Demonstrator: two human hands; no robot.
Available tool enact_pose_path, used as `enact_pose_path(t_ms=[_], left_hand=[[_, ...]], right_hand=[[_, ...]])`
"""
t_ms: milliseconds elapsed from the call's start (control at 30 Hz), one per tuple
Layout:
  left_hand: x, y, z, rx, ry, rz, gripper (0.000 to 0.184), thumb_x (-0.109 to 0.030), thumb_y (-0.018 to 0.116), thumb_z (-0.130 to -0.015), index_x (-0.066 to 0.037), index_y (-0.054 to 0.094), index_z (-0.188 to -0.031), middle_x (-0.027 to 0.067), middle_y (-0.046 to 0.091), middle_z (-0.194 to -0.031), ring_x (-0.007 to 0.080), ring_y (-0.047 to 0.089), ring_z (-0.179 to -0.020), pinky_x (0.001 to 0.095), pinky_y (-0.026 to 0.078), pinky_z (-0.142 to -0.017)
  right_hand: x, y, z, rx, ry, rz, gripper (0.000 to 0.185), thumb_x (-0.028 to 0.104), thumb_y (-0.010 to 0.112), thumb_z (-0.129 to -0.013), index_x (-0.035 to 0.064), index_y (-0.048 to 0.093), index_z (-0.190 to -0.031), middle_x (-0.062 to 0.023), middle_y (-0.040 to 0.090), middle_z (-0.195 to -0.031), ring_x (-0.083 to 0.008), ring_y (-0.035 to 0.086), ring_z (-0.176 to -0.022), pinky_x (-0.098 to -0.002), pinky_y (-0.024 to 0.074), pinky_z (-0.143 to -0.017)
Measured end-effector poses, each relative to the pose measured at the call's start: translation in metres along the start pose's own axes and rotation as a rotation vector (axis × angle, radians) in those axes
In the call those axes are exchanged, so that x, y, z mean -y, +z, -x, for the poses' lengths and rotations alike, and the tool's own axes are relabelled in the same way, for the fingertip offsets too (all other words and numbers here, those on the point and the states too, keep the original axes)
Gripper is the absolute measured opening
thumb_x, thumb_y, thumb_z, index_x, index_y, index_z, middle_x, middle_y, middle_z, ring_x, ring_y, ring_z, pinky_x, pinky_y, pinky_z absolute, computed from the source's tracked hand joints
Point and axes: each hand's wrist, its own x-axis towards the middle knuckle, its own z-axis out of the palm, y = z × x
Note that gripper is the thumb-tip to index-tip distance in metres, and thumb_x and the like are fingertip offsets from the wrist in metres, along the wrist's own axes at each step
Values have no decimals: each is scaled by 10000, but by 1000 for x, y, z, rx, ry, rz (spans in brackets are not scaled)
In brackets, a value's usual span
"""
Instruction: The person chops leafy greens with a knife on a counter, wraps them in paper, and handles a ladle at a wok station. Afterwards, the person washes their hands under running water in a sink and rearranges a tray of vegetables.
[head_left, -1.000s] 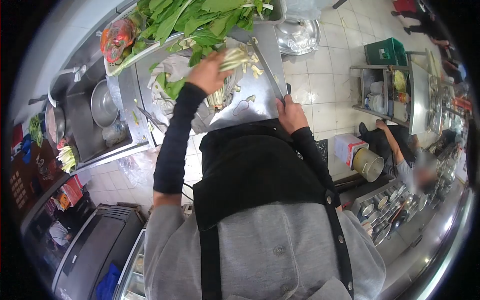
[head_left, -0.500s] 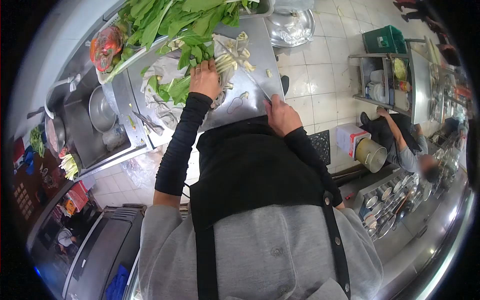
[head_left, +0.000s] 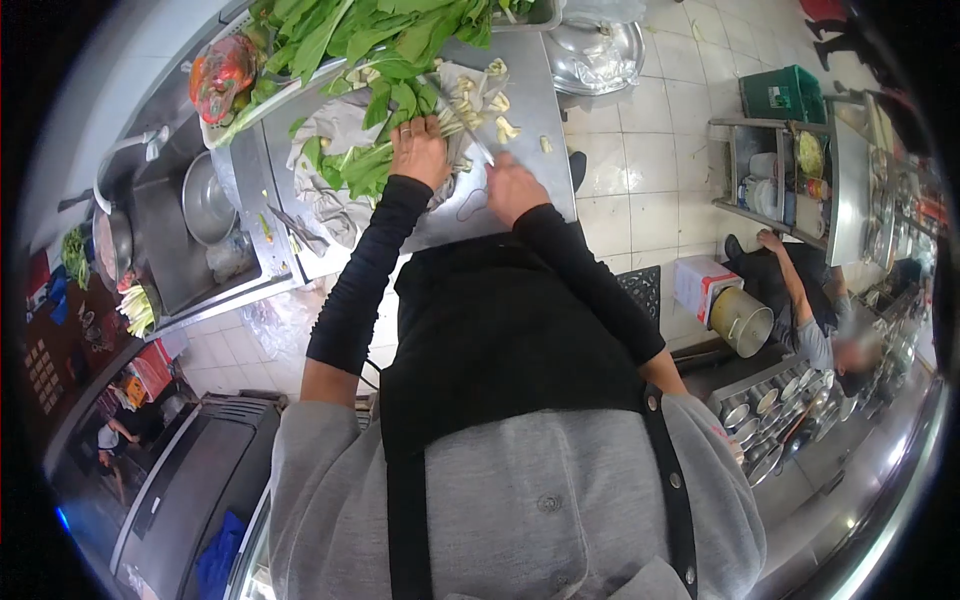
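Note:
My left hand (head_left: 418,152) is closed over a bunch of leafy greens (head_left: 368,172), pressing it down on a crumpled grey cloth (head_left: 343,222). In my right hand (head_left: 517,188) is a knife (head_left: 480,146), its blade pointing up and left at the stem end of the bunch. Whether the edge touches the stems is hard to make out. Cut pale stem pieces (head_left: 506,130) are scattered around the blade on the steel worktop (head_left: 530,85). A large heap of leafy greens (head_left: 350,40) lies just beyond my left hand.
Left of the worktop is a sink (head_left: 165,240) with a metal bowl (head_left: 209,200). Scissors (head_left: 298,230) lie on the ledge between. Red peppers in plastic (head_left: 222,78) sit at the far left. Another person (head_left: 800,290) is at the right, near a large pot (head_left: 742,317).
My right hand has moved left with the knife, from the worktop's right edge to the stem ends. My left hand stays on the greens. The camera view has shifted slightly.

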Motion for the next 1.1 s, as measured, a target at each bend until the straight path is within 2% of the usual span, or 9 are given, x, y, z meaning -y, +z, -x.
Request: enact_pose_path(t_ms=[267, 400, 533, 667, 867, 933, 1000, 1033, 1100], left_hand=[[0, -8, 9, 57, -48, 176, 569, -69, 649, -739, 50, 582, -1292, 258, 631, -1175, 429, 601, -1115, 550, 409, -998], [30, -19, 11, -208, -56, 522, 439, -59, 644, -849, 59, 594, -1269, 283, 668, -1116, 448, 635, -1045, 506, 459, -919], [38, -110, 11, -300, -72, 633, 390, -65, 675, -885, 45, 609, -1253, 283, 682, -1100, 470, 648, -1025, 489, 496, -912], [42, -207, -11, -421, -4, 483, 434, -22, 666, -889, 65, 569, -1302, 324, 637, -1160, 472, 637, -1059, 479, 500, -918], [53, -302, -150, -689, 294, -39, 468, -15, 658, -842, 15, 575, -1302, 241, 634, -1091, 433, 621, -1008, 502, 511, -855], [70, -285, -206, -596, 298, -130, 509, -56, 683, -814, -6, 570, -1308, 214, 645, -1064, 412, 630, -999, 476, 523, -850], [86, -251, -249, -418, 230, -163, 512, -185, 683, -861, -30, 570, -1335, 204, 633, -1164, 403, 592, -1139, 504, 485, -959], [98, -224, -261, -388, 239, -217, 657, -430, 606, -950, -72, 461, -1482, 220, 530, -1414, 406, 435, -1389, 568, 349, -1129], [112, -183, -272, -294, 139, -14, 787, -578, 518, -964, -112, 324, -1567, 204, 397, -1548, 408, 286, -1482, 593, 227, -1191]], right_hand=[[24, -14, -17, -13, 4, -56, 279, 192, 459, -1032, -75, 534, -1002, -315, 672, -843, -488, 686, -832, -566, 539, -774], [20, -13, -20, -4, 22, -80, 292, 192, 465, -1032, -85, 556, -1019, -317, 666, -889, -486, 680, -857, -569, 538, -789], [8, -7, -12, -35, -76, -61, 378, 264, 444, -1057, -103, 473, -1143, -334, 662, -782, -521, 661, -793, -590, 525, -734], [24, -40, 11, 36, 21, -16, 325, 269, 460, -1048, -50, 515, -1011, -319, 672, -789, -509, 676, -773, -607, 533, -725], [29, -61, 33, 21, -72, -10, 346, 278, 438, -1069, -61, 487, -1018, -317, 656, -744, -517, 666, -731, -591, 539, -668], [25, -57, 34, 44, -62, 9, 344, 277, 436, -1071, -61, 481, -1025, -318, 656, -744, -518, 665, -727, -591, 541, -670], [22, -59, 38, 30, -88, 14, 339, 276, 436, -1071, -57, 476, -1027, -318, 653, -733, -518, 663, -717, -593, 542, -675], [19, -58, 39, 31, -88, 16, 337, 276, 437, -1070, -56, 474, -1024, -318, 653, -732, -518, 662, -716, -594, 542, -675], [17, -60, 41, 38, -75, 18, 338, 280, 440, -1069, -53, 472, -1016, -317, 654, -733, -517, 662, -713, -597, 540, -677]])
